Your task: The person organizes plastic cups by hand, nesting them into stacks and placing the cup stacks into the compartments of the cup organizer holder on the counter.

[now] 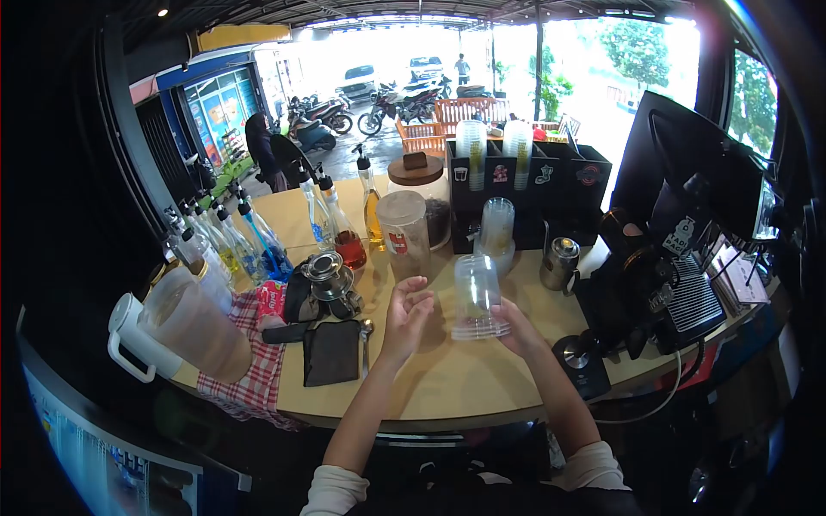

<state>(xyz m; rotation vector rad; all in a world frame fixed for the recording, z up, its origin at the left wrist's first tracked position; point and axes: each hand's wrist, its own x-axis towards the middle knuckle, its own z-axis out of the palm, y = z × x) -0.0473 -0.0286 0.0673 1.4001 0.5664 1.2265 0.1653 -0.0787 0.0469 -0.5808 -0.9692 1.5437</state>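
A small stack of clear plastic cups is upside down over the counter, rims at the bottom. My right hand grips the stack by its rims, fingers at the right side. My left hand is raised to the left of the cups, fingers apart and slightly curled, holding nothing. Just behind it stands a tall translucent container with a red label. More clear cups stand inverted behind the held stack. A spoon and a dark folded cloth lie left of my left hand.
Pump bottles of syrup line the left and back. A white-lidded pitcher stands on a checked cloth. A black cup organizer is at the back. On the right are a metal pitcher and black coffee equipment.
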